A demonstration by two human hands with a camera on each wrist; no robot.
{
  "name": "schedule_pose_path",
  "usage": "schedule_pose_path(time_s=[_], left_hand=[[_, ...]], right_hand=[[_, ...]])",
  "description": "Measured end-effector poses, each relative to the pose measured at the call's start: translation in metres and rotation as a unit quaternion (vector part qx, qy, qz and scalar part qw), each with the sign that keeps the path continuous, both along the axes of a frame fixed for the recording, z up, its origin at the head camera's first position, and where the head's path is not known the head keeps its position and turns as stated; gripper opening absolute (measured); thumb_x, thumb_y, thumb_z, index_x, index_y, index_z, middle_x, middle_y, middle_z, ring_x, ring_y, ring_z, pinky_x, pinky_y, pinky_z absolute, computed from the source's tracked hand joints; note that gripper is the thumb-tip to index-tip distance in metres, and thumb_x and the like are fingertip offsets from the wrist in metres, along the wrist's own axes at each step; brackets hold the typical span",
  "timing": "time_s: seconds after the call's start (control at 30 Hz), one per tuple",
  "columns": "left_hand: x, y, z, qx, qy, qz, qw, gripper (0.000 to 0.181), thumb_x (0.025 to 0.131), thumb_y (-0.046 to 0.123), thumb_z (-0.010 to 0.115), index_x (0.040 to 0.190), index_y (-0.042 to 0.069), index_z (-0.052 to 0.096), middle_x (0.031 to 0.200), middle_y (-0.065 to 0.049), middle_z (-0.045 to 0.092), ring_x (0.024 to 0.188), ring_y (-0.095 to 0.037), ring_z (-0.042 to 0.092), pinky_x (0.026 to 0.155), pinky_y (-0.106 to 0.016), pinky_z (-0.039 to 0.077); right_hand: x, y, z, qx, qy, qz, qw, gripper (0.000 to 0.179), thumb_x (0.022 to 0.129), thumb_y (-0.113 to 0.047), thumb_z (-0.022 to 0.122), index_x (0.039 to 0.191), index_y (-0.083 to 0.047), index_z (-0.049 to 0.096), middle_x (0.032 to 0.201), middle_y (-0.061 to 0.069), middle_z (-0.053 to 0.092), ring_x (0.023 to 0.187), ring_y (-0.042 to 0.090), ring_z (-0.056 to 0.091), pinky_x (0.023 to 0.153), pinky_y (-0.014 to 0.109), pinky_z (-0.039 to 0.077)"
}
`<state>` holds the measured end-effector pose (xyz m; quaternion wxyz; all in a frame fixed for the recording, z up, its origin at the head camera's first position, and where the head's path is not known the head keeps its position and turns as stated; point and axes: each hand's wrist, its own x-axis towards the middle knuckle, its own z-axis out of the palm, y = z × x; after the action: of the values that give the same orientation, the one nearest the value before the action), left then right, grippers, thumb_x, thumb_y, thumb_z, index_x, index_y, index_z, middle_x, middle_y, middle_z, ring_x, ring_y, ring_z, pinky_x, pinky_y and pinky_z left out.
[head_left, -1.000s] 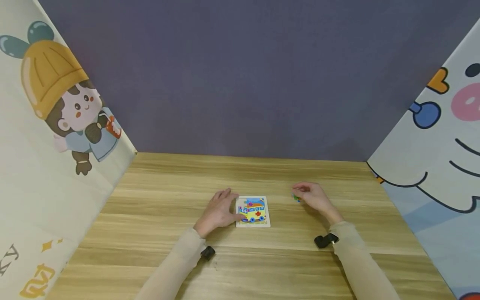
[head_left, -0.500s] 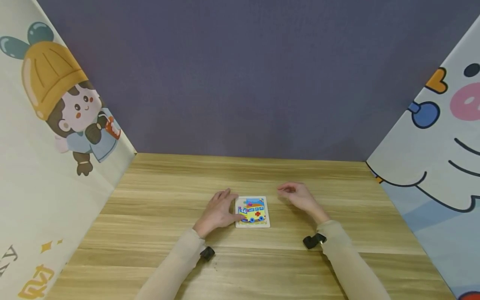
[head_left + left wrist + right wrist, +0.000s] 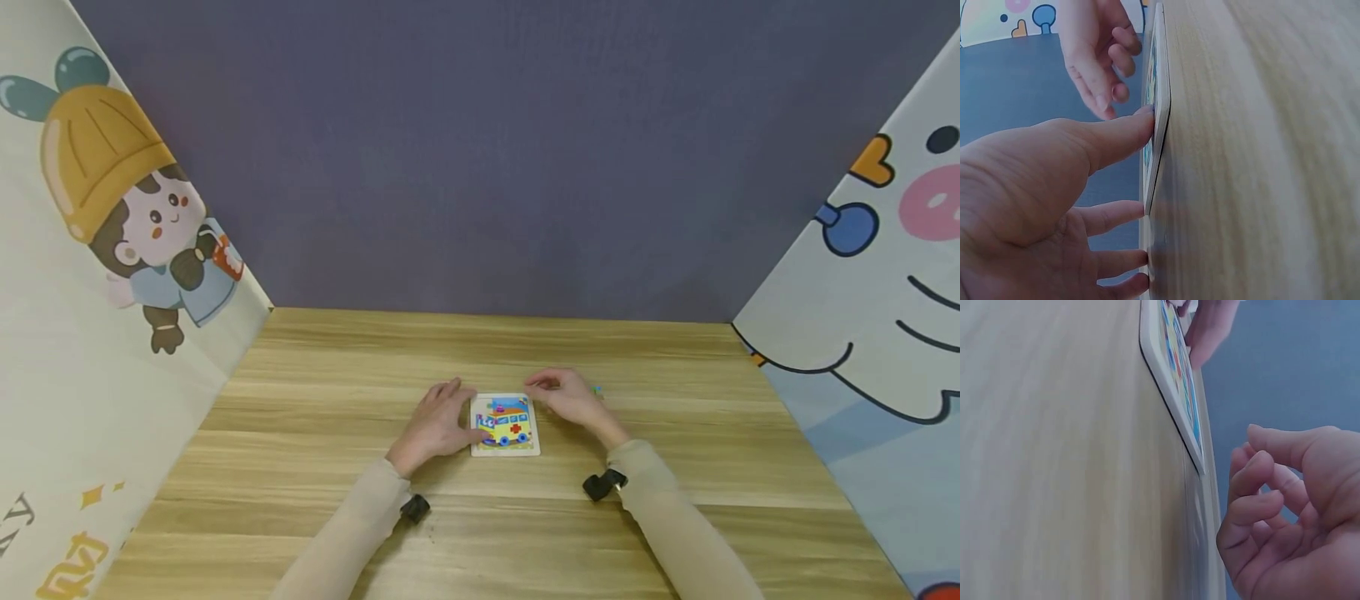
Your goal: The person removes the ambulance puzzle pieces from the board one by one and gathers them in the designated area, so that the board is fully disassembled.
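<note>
A small square jigsaw puzzle (image 3: 517, 429) with a yellow ambulance picture lies flat on the table in a pale frame. Its top left spot shows bare board. My left hand (image 3: 438, 421) steadies it: in the left wrist view the thumb presses on its face, the index fingertip is at its edge, and the other fingers rest on the table. My right hand (image 3: 567, 396) hovers by the top right corner, fingers loosely bent and thumb near the index fingertip. Nothing shows between them in the right wrist view (image 3: 1291, 506). A small blue-green puzzle piece (image 3: 597, 390) lies behind that hand, partly hidden.
The wood-grain table (image 3: 337, 350) ends at a dark blue back panel (image 3: 480, 167). Printed cartoon panels stand along the left (image 3: 52, 375) and right (image 3: 885, 350) sides. A small black device (image 3: 603, 483) sits on the right wrist.
My right hand has moved left from the small piece to the puzzle's top right corner. The piece now shows behind it. My left hand and the puzzle have stayed put.
</note>
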<state>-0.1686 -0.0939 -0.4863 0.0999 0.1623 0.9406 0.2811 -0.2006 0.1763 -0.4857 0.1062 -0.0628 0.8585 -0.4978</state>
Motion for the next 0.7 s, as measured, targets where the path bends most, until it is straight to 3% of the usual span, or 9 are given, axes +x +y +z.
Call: schedule_pose_path(time_s=[0.4,0.7], left_hand=[[0.002,0.0,0.002,-0.003,0.001,0.005,1.0,0.077,0.09,0.046,0.084,0.152,0.01,0.057,0.172,-0.024,0.033,0.158,-0.046,0.031,0.129,-0.065,0.026],[0.001,0.0,0.001,-0.004,0.001,0.005,1.0,0.077,0.089,0.046,0.084,0.152,0.01,0.057,0.171,-0.024,0.034,0.158,-0.047,0.03,0.129,-0.066,0.026]], right_hand=[[-0.002,-0.029,-0.004,0.016,0.008,0.035,0.9992,0.025,0.101,-0.026,0.074,0.118,-0.009,0.079,0.1,0.006,0.075,0.075,0.013,0.062,0.062,0.024,0.052],[-0.003,-0.05,-0.005,0.025,0.016,0.069,0.9972,0.02,0.101,-0.024,0.073,0.114,-0.009,0.079,0.093,0.005,0.076,0.07,0.012,0.064,0.065,0.024,0.053]])
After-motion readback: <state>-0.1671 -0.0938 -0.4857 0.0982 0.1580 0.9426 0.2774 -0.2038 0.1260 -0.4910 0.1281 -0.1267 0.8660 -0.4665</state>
